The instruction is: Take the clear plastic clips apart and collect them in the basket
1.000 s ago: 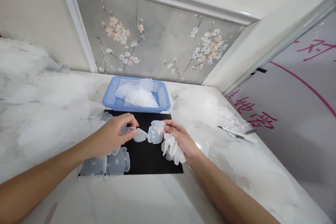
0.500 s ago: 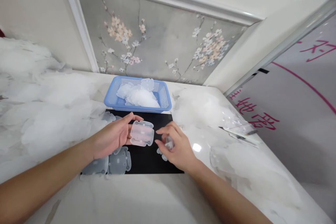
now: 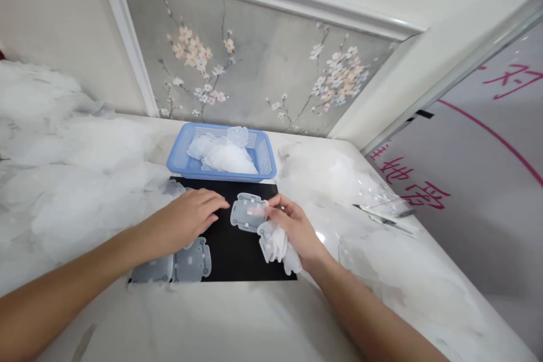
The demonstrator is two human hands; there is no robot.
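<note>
A thin translucent plastic piece [image 3: 244,212], roughly square with notched corners and small holes, is pinched at its right edge by the thumb and finger of my right hand [image 3: 294,226]. A bunch of similar pieces [image 3: 274,242] sits under that hand's palm, held in the other fingers. My left hand [image 3: 190,216] is open, its back up and fingers stretched toward the pinched piece but apart from it. Below lies a black mat [image 3: 229,260]. More flat pieces [image 3: 193,260] lie on its left part, some hidden by my left hand.
Behind the mat stands a blue plastic basket [image 3: 178,161] holding a pile of translucent pieces. A large heap [image 3: 85,175] covers the left of the marble table; other heaps [image 3: 318,172] lie right. A whiteboard [image 3: 487,192] with red writing stands at the right.
The piece has passed from my left hand to my right, moving slightly right. My left hand has turned from palm up to palm down. The bunch in my right hand now shows more.
</note>
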